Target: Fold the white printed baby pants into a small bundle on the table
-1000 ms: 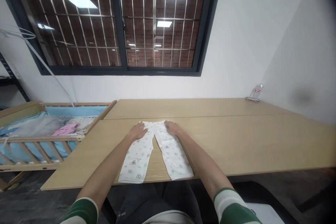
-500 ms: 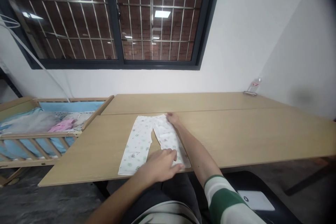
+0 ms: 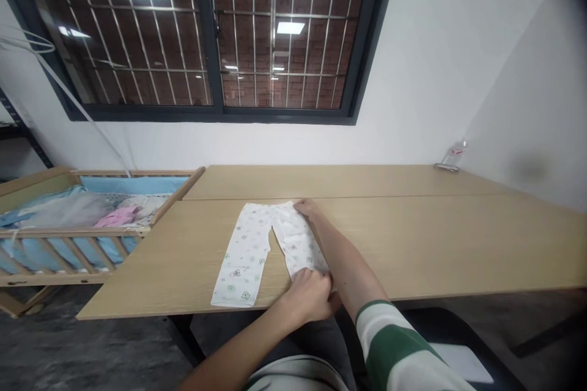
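A small pair of white baby pants (image 3: 247, 256) with a green and grey print lies flat on the wooden table, waistband toward the wall and legs toward me. My right hand (image 3: 306, 208) reaches across to the waistband's right corner, its fingers closed on the cloth there. Down at the cuff of the right leg, my left hand (image 3: 309, 294) is curled with its fingers closed around the hem. That hand hides the end of the right leg, and my right forearm covers part of its outer edge.
The wooden table (image 3: 413, 238) runs far to the right, with a seam along its back part. A clear plastic bottle (image 3: 454, 154) stands in the far right corner. On the left is a wooden crib (image 3: 82, 232) with bedding. A black chair with a white item (image 3: 463, 361) is at lower right.
My left hand has moved right from over the gap between the legs to the right cuff, and its fingers have closed. My right hand stays at the waistband corner. The view has shifted slightly.
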Action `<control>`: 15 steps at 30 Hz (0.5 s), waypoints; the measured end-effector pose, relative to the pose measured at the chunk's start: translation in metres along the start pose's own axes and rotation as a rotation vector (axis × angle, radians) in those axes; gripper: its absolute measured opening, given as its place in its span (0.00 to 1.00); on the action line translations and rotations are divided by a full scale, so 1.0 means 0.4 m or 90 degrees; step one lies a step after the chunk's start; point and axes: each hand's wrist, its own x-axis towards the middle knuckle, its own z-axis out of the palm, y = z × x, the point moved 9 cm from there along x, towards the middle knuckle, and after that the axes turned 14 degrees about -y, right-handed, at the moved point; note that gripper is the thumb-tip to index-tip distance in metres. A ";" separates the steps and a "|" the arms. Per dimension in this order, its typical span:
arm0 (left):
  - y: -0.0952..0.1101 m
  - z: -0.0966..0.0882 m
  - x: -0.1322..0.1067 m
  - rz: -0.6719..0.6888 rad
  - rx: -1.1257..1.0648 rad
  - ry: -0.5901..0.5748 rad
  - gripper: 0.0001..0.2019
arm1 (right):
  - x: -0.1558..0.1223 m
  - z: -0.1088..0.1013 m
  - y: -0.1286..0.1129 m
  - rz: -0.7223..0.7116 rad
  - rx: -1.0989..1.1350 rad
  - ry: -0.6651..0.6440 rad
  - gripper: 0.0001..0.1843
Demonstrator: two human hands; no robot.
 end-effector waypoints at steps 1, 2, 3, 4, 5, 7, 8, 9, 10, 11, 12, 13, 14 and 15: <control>0.004 0.003 0.003 0.001 0.000 -0.002 0.19 | 0.000 0.000 -0.001 0.000 -0.003 -0.002 0.12; 0.008 0.005 0.006 0.002 0.000 -0.004 0.19 | -0.001 0.000 -0.001 0.000 -0.006 -0.004 0.12; 0.012 0.007 0.009 0.004 0.000 -0.006 0.20 | -0.001 -0.001 -0.002 0.001 -0.009 -0.005 0.12; 0.016 0.008 0.011 0.006 -0.001 -0.007 0.20 | -0.001 -0.003 -0.002 0.002 -0.013 -0.006 0.11; 0.020 0.008 0.014 0.008 -0.002 -0.009 0.21 | 0.000 -0.006 -0.001 0.004 -0.017 -0.004 0.10; 0.025 0.005 0.017 0.009 -0.006 -0.010 0.20 | 0.002 -0.011 -0.001 0.007 -0.023 0.003 0.09; 0.025 0.002 0.017 0.007 -0.009 -0.009 0.20 | 0.004 -0.014 -0.001 0.008 -0.025 0.008 0.08; 0.023 -0.002 0.015 0.002 -0.013 -0.007 0.19 | 0.005 -0.016 -0.001 0.007 -0.026 0.013 0.08; 0.019 -0.006 0.012 -0.006 -0.018 -0.003 0.18 | 0.006 -0.018 -0.002 0.007 -0.026 0.018 0.08; 0.012 -0.010 0.007 -0.016 -0.024 0.001 0.17 | 0.006 -0.018 -0.002 0.007 -0.026 0.021 0.07; 0.003 -0.014 -0.001 -0.028 -0.030 0.007 0.16 | 0.007 -0.018 -0.003 0.007 -0.025 0.022 0.07; -0.007 -0.018 -0.010 -0.040 -0.036 0.013 0.16 | 0.007 -0.017 -0.005 0.007 -0.023 0.022 0.06; -0.017 -0.021 -0.021 -0.050 -0.046 0.020 0.15 | 0.008 -0.016 -0.008 0.006 -0.020 0.021 0.06; -0.029 -0.025 -0.034 -0.058 -0.058 0.028 0.14 | 0.008 -0.015 -0.011 0.005 -0.017 0.019 0.06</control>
